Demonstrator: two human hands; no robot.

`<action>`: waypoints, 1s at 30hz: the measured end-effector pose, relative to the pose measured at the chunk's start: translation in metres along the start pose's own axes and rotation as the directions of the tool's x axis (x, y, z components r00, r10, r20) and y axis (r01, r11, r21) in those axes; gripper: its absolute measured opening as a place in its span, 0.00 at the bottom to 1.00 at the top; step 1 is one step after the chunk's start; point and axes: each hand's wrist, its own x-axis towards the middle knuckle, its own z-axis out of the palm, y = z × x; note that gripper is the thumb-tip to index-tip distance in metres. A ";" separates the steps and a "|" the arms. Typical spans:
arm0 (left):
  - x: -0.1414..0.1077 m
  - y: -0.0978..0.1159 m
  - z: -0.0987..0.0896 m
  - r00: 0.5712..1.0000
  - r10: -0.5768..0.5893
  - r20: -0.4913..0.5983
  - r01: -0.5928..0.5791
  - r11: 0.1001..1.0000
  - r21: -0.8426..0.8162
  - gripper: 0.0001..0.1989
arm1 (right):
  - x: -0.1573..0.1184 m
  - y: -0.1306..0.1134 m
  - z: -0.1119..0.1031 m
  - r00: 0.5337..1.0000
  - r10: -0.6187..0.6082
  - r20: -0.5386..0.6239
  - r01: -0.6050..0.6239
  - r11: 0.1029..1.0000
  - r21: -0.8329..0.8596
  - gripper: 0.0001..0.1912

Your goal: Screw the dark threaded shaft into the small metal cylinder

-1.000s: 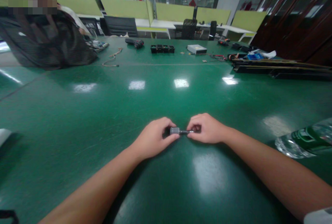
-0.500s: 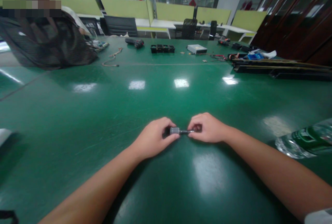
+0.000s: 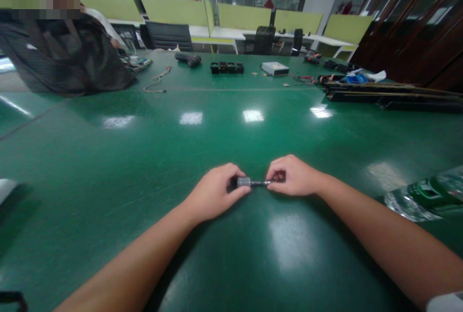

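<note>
Near the middle of the green table (image 3: 224, 143), my left hand (image 3: 220, 190) grips a short grey metal cylinder (image 3: 244, 182) between thumb and fingers. A thin dark shaft (image 3: 258, 183) runs from the cylinder's right end toward my right hand (image 3: 289, 177). The right thumb and fingertips pinch the shaft's far end, and the other fingers are curled. What lies inside each palm is hidden. The shaft lies roughly level, just above or on the tabletop; which one cannot be told.
A plastic bottle (image 3: 427, 195) lies at the right. Farther back are a dark bag (image 3: 68, 56), a cable (image 3: 155, 82), a black block (image 3: 227, 67), a grey box (image 3: 275, 68) and long black strips (image 3: 390, 94). A person (image 3: 104, 25) is behind the bag.
My right hand has shifted slightly to the right, and more of the shaft shows between the hands. My left hand has stayed in place. The person behind the bag has moved a little.
</note>
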 end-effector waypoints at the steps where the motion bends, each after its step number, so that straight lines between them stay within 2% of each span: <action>1: 0.000 0.000 0.000 1.000 -0.001 0.000 0.001 1.000 0.000 0.12 | 0.000 0.000 -0.001 1.000 0.005 0.009 -0.005 1.000 0.002 0.04; 9: -0.001 0.000 0.000 1.000 -0.001 0.001 0.001 1.000 0.009 0.12 | -0.002 0.007 -0.010 0.998 0.055 0.044 -0.055 0.998 0.014 0.05; 18: 0.000 0.000 0.000 1.000 -0.005 0.002 0.005 1.000 0.000 0.12 | -0.001 0.006 -0.007 0.996 0.062 0.059 -0.065 0.997 0.048 0.06; 26: 0.000 0.000 0.001 1.000 -0.015 0.002 0.015 1.000 -0.021 0.10 | 0.001 0.000 0.004 1.000 0.003 -0.016 -0.002 1.000 0.031 0.05; 27: 0.000 0.000 0.001 1.000 -0.016 0.001 0.016 1.000 -0.020 0.10 | 0.002 -0.002 0.006 0.999 -0.017 -0.036 0.018 0.999 0.047 0.06; 30: 0.000 -0.001 0.001 1.000 -0.021 0.006 0.021 1.000 -0.012 0.11 | 0.002 -0.005 0.011 0.992 -0.065 -0.110 0.081 0.985 0.153 0.19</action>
